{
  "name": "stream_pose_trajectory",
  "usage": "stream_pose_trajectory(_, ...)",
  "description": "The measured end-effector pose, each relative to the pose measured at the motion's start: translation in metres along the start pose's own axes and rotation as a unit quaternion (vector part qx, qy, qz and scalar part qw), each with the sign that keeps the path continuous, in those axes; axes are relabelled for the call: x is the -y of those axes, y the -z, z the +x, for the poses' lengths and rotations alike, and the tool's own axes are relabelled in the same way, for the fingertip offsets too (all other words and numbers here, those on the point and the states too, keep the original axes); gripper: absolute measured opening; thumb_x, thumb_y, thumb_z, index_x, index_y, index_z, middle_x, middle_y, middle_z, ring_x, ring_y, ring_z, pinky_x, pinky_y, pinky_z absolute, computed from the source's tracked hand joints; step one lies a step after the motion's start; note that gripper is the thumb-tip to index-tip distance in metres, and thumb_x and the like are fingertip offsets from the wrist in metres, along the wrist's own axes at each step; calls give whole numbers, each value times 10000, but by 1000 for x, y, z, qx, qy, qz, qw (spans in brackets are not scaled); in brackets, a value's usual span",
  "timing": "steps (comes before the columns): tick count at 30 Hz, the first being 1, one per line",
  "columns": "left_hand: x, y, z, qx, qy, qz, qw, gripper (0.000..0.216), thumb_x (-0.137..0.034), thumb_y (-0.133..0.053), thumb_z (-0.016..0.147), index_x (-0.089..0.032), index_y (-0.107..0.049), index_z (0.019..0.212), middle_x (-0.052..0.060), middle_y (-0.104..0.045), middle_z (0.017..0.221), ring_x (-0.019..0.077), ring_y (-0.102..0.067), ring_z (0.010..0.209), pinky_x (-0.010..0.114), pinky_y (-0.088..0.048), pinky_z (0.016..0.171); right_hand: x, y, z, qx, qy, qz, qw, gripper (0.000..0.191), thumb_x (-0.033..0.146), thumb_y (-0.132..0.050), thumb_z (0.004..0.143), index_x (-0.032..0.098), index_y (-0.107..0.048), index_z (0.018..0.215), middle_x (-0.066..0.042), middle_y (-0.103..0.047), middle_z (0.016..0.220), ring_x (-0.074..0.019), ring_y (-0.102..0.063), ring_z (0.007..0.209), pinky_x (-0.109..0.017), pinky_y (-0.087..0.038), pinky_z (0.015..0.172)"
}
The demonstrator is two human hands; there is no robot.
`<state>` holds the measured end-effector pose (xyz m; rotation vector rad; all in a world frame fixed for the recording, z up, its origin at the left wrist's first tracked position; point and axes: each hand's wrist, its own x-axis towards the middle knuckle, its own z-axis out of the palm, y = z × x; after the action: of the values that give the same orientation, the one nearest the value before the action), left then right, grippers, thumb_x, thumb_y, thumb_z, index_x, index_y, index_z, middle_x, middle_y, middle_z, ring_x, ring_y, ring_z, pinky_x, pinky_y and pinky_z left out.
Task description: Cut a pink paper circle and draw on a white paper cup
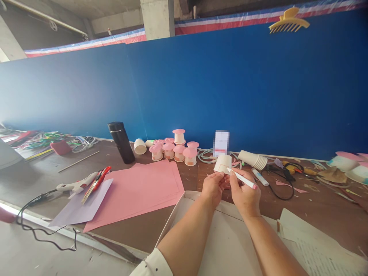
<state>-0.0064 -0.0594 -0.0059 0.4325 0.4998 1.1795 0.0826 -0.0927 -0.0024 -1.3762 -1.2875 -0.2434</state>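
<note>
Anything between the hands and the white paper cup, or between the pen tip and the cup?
Nothing visible. The left hand holds the paper cup; the right hand grips the pen, its tip at the cup's wall. Can't tell if it touches.

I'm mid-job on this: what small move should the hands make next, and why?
Probably run the pen a little further along the cup's faint line, with the left hand bracing the cup. The right hand has the pen's tip at the cup's side, close to that line, and pink-topped cups nearby bear marks on their sides.
</note>
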Motion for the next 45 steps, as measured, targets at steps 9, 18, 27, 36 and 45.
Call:
stream_pose_trajectory(9, -1, -2, -2, 6, -3, 9, 1000, 138, -184, -751, 696, -92, -655, 732, 67, -649, 694, 129, -612, 626, 252, -509, 653, -1, 0, 0, 4, 2, -6, 1000, 299, 405, -535, 900, 165, -704, 957, -107, -732, 883, -229, -672, 840, -355, -516, 809)
stream_pose_trajectory(18, -2, -4, -3, 3, -1, 17, 1000, 129, -181, -748, 677, -97, -664, 726, 56, -637, 676, 133, -612, 634, 249, -506, 651, 0, 0, 0, 7, -2, -3, 1000, 291, 399, -536, 897, 166, -701, 955, -112, -733, 904, -244, -671, 886, -369, -517, 826)
stream_pose_trajectory(27, 1, 1, 0, 19, -1, 19, 1000, 156, -199, -764, 674, -96, -657, 722, 59, -641, 700, 132, -614, 657, 259, -500, 689, 2, 1, 0, 8, 0, 0, 1000, 292, 399, -541, 895, 165, -707, 951, -111, -732, 901, -238, -670, 885, -356, -516, 815)
stream_pose_trajectory(36, 0, -2, -1, 13, -1, 20, 1000, 165, -201, -771, 676, -94, -653, 716, 61, -640, 711, 128, -614, 657, 259, -496, 706, 0, 0, 0, 7, -1, -2, 1000, 298, 413, -531, 899, 174, -701, 951, -107, -733, 916, -234, -670, 874, -354, -517, 811)
stream_pose_trajectory(45, 1, 1, 0, 18, -3, 28, 999, 207, -242, -792, 657, -97, -658, 716, 69, -649, 723, 144, -628, 676, 274, -503, 727, 2, 0, 0, 16, -7, -5, 1000, 307, 421, -522, 892, 171, -697, 924, -112, -735, 902, -239, -678, 865, -340, -521, 769)
